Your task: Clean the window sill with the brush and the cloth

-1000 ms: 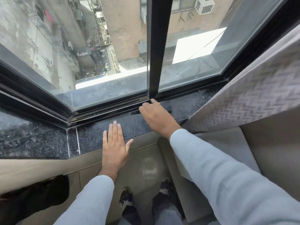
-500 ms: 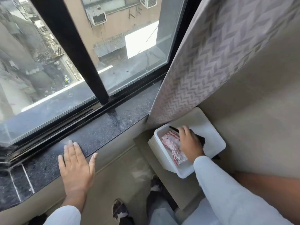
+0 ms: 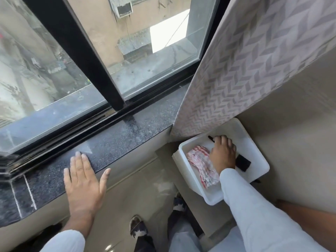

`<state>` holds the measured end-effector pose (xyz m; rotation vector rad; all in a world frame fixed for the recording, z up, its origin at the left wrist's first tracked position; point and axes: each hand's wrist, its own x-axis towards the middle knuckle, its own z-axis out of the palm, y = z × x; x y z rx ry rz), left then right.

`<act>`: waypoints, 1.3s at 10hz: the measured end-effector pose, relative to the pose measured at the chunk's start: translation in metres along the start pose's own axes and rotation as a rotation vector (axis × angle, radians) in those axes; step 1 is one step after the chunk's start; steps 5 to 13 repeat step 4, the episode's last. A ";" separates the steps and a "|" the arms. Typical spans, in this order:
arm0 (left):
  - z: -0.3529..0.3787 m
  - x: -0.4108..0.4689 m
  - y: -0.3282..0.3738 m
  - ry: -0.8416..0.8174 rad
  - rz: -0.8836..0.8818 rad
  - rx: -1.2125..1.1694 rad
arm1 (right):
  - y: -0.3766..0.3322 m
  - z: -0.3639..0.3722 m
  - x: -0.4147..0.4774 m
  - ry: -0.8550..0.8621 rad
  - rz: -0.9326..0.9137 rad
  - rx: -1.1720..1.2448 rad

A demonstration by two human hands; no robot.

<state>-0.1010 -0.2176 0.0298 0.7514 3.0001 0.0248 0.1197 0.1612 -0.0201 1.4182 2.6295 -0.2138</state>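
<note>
Head view: speckled granite sill (image 3: 116, 142); crumpled striped cloth (image 3: 201, 164).

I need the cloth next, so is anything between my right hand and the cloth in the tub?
Nothing visible. The right hand rests over the black brush in the white tub, and the red-and-white cloth lies uncovered right beside it.

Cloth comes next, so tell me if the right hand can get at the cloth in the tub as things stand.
Probably yes. The right hand is already inside the white tub, on the brush, with the cloth uncovered right beside it.
</note>
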 end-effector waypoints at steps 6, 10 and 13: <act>-0.063 0.009 0.009 -0.096 0.064 -0.074 | -0.158 -0.084 -0.058 0.296 -0.711 -0.002; -0.063 0.009 0.009 -0.096 0.064 -0.074 | -0.158 -0.084 -0.058 0.296 -0.711 -0.002; -0.063 0.009 0.009 -0.096 0.064 -0.074 | -0.158 -0.084 -0.058 0.296 -0.711 -0.002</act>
